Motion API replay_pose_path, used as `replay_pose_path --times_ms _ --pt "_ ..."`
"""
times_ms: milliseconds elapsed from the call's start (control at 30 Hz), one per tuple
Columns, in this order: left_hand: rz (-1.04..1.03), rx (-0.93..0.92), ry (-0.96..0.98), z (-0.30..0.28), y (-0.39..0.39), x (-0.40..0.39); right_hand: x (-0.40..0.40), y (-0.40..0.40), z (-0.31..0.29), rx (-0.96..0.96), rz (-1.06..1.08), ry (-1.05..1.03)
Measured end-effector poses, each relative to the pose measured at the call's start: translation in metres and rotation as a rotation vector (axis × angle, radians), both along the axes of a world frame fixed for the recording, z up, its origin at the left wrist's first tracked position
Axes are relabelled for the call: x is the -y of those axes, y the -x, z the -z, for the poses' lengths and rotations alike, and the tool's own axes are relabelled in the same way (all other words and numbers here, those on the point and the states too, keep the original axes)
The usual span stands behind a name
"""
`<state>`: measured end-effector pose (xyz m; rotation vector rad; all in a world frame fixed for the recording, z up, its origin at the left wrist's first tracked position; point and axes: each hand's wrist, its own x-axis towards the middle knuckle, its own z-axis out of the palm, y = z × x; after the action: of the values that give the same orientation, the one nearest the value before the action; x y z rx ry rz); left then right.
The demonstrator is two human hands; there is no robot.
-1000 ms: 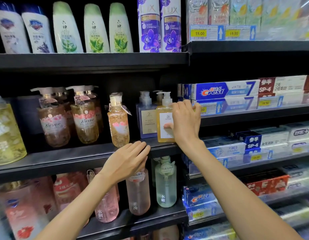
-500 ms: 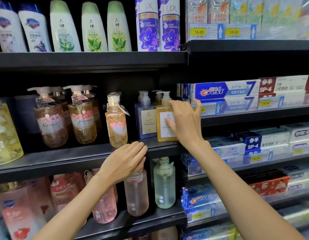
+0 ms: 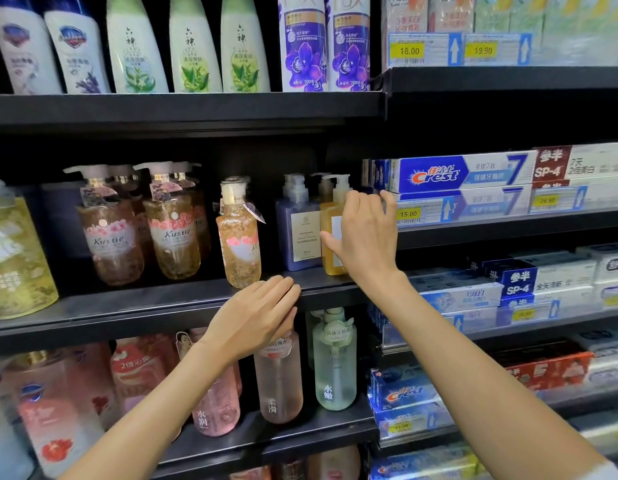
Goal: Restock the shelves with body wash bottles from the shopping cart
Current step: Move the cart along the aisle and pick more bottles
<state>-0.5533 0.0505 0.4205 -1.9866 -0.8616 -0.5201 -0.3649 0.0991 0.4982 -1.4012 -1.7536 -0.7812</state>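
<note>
Your right hand (image 3: 364, 237) grips the amber pump bottle (image 3: 330, 233) on the middle shelf (image 3: 127, 303), beside the lavender bottle (image 3: 297, 230). Your left hand (image 3: 255, 317) rests flat at the shelf's front edge.

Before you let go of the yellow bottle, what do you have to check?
1. Yellow bottle stands upright on the shelf: ok.
2. It sits on the middle shelf, not hanging over the front edge: ok.
3. Its label faces the front: ok, though the right hand hides part of it.
4. It lines up beside the purple bottle: ok, though touching or not, cannot tell.
5. Left hand is clear of the bottles: not ok, it is at the pink bottle below.
6. More bottles in the cart: cannot tell, no cart in view.
</note>
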Motion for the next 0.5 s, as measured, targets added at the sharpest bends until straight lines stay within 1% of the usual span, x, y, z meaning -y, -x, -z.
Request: replay_pose_path --times_ms 167,333,433,500 --pt "-0.002 0.000 -0.002 0.000 0.000 0.000 -0.003 0.005 -0.003 0.024 0.049 0.006" --pt "0.011 0.064 0.027 -0.001 -0.002 0.003 -0.009 0.005 -0.002 -0.015 0.001 0.001" --pt "-0.002 0.064 0.054 -0.005 -0.004 0.007 -0.010 0.007 -0.002 -0.022 -0.012 0.007" --pt "-0.001 0.144 0.084 -0.008 -0.011 0.010 -0.011 0.009 -0.004 0.002 -0.015 0.017"
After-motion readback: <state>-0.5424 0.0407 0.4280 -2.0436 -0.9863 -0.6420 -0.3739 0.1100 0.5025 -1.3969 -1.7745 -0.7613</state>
